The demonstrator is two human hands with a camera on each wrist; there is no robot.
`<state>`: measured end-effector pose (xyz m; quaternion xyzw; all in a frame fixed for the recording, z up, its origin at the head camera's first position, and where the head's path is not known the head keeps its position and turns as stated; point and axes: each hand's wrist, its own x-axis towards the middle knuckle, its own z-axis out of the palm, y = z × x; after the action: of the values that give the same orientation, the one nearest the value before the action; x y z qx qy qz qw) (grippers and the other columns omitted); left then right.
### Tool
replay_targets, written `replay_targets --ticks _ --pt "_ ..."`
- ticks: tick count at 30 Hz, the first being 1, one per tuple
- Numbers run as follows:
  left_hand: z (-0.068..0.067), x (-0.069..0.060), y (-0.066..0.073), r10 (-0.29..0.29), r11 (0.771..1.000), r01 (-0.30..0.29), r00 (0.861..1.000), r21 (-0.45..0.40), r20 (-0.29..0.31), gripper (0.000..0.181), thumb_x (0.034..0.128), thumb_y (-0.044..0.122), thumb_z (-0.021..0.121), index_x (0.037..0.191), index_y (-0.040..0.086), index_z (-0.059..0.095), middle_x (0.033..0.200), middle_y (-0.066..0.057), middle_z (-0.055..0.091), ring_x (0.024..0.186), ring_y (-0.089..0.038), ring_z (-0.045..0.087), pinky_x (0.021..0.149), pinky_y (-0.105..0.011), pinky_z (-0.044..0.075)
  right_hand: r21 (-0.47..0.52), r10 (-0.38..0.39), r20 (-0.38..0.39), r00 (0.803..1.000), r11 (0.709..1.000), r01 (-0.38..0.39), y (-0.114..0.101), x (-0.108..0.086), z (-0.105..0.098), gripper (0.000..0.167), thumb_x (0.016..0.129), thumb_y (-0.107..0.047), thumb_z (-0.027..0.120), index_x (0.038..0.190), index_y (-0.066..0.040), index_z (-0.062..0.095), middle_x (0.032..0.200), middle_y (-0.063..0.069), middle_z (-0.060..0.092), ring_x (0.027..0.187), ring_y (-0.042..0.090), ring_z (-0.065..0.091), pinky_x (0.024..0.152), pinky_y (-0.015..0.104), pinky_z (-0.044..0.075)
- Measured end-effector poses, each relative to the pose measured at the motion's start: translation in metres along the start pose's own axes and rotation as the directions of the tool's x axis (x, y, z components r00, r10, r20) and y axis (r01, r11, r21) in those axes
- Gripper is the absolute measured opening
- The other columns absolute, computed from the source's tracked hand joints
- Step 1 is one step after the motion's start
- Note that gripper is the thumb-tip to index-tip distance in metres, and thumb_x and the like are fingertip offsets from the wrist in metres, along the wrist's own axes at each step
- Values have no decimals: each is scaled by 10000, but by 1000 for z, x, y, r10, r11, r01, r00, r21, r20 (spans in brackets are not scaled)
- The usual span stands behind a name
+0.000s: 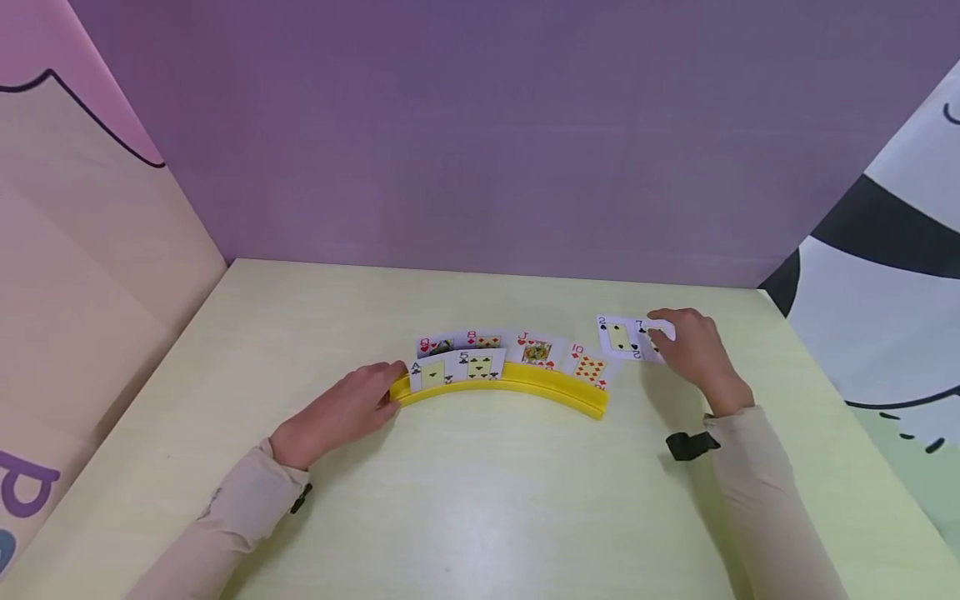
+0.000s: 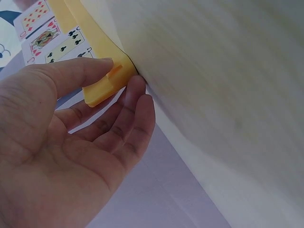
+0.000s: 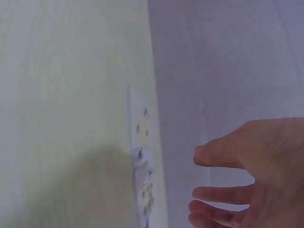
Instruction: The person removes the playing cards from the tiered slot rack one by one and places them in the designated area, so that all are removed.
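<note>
My left hand [image 1: 341, 414] grips the left end of a curved yellow card holder [image 1: 536, 381], thumb on one face and fingers about the other, as the left wrist view shows. In the holder's front stand the ace card [image 1: 432, 375] and the five of clubs [image 1: 480, 367]. Behind them rise the queen of hearts [image 1: 423, 344] and the eight of diamonds [image 1: 487, 341], partly covered. The jack of hearts [image 1: 537, 351] and ten of diamonds [image 1: 589, 367] stand further right. Over the overlapping two card [image 1: 617, 337] and partly covered seven card [image 1: 643, 343], my right hand [image 1: 693, 354] hovers, thumb and fingers apart.
The holder and cards are on a pale wooden table [image 1: 480, 500]. A purple panel [image 1: 480, 150] closes off its back edge. Printed panels flank it, a beige one [image 1: 97, 250] on the left and a black-and-white one [image 1: 885, 250] on the right.
</note>
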<state>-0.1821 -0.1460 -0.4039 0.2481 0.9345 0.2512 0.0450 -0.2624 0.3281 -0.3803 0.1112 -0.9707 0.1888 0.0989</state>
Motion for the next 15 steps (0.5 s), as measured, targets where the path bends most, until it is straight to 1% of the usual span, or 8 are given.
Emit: replay_targets --ticks 2,6,11,15 --pt "0 0 0 -1 1000 1 1000 0 1 266 927 59 651 1174 13 563 1130 -136 648 868 -201 593 651 -219 523 13 -39 -28 999 999 40 -11 1 -5 307 943 -23 589 1231 81 621 1205 349 600 1142 529 506 975 655 358" --pt "-2 -1 1 -7 1000 7 1000 2 2 268 926 56 651 1175 9 564 1131 -138 647 872 -201 593 655 -219 526 47 -103 -74 992 993 107 -38 1 -14 295 944 -15 595 1225 64 634 1207 323 613 1150 515 497 990 654 330" --pt "-2 -2 2 -5 1000 5 1000 1 1 257 926 52 652 1165 14 566 1136 -140 650 862 -197 594 670 -227 530 86 -149 -109 983 984 159 -75 -2 -25 264 952 -16 602 1204 36 661 1207 283 621 1178 482 478 1008 633 324" --pt "-2 -2 2 -5 1000 5 1000 -1 2 251 925 52 654 1159 21 568 1137 -135 653 852 -192 591 681 -237 530 110 -186 -125 975 974 200 -99 -5 -29 244 951 -14 604 1180 14 681 1210 255 617 1200 453 472 1024 612 320"
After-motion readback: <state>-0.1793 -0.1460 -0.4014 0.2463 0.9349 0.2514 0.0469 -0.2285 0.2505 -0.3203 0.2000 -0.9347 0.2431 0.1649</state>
